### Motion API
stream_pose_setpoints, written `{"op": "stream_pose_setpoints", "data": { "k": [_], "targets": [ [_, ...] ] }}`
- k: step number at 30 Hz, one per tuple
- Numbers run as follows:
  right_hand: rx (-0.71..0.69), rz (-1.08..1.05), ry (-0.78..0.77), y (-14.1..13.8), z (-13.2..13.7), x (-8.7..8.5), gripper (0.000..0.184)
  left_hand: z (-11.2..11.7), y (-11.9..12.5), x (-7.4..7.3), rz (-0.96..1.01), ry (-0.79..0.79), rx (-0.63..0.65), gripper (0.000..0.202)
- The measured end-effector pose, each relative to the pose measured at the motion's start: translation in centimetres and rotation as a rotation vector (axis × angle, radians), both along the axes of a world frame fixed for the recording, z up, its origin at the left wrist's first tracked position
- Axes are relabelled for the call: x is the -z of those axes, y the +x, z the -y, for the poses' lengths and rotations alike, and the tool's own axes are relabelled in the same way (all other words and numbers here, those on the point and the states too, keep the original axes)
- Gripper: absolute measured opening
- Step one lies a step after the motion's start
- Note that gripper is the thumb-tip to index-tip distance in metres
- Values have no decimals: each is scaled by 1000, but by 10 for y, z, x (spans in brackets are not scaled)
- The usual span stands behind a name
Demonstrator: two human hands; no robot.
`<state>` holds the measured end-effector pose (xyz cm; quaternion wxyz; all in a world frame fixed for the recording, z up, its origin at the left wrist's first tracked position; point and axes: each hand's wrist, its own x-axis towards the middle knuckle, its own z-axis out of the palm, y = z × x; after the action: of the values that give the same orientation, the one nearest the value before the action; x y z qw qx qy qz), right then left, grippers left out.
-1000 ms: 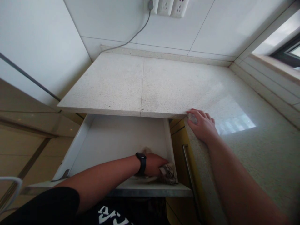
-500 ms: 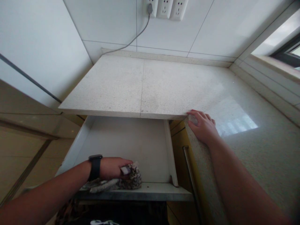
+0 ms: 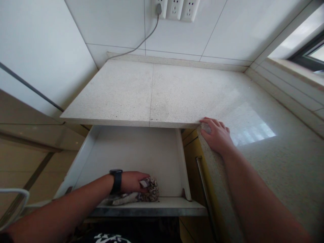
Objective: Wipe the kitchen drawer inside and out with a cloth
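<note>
Left hand (image 3: 133,180) fisted, right hand (image 3: 217,136) flat

Bare left hand (image 3: 131,181), black wristwatch (image 3: 116,181), printed top (image 3: 108,237)

Single head-worn view, looking forward and steeply down, close over open drawer (image 3: 131,158) and countertop (image 3: 177,94)

One cloth (image 3: 150,191), one drawer (image 3: 136,152), one watch (image 3: 116,180)
</note>
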<state>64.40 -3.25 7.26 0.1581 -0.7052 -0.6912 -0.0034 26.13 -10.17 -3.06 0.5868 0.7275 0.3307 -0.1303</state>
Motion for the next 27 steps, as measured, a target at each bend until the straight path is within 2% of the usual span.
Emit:
{"op": "stream_pose_setpoints", "data": {
  "k": [3,6,9,12,15,17,19,24,27],
  "targets": [
    [1,2,-11,0,0,-1,39,4,51,7,-52,131,66,50],
    [4,5,-13,0,0,-1,40,8,87,9,-69,174,91,55],
    [3,8,-9,1,-1,0,40,11,106,3,-18,136,81,56],
    [6,9,-2,1,-2,1,39,11,109,-14,125,24,32,50],
    [3,0,-7,1,-2,0,40,10,96,-38,330,-93,-7,44],
    [3,-4,-16,1,-2,-1,40,7,80,-50,381,-115,-8,40],
    [7,-5,-21,1,-2,-2,39,5,58,-57,344,-122,-15,36],
    [7,-10,-14,0,-1,-2,38,-2,-14,-61,206,-231,-59,36],
    [9,-11,-3,0,0,-1,38,-5,-54,-65,85,-209,-95,36]
  ]
}}
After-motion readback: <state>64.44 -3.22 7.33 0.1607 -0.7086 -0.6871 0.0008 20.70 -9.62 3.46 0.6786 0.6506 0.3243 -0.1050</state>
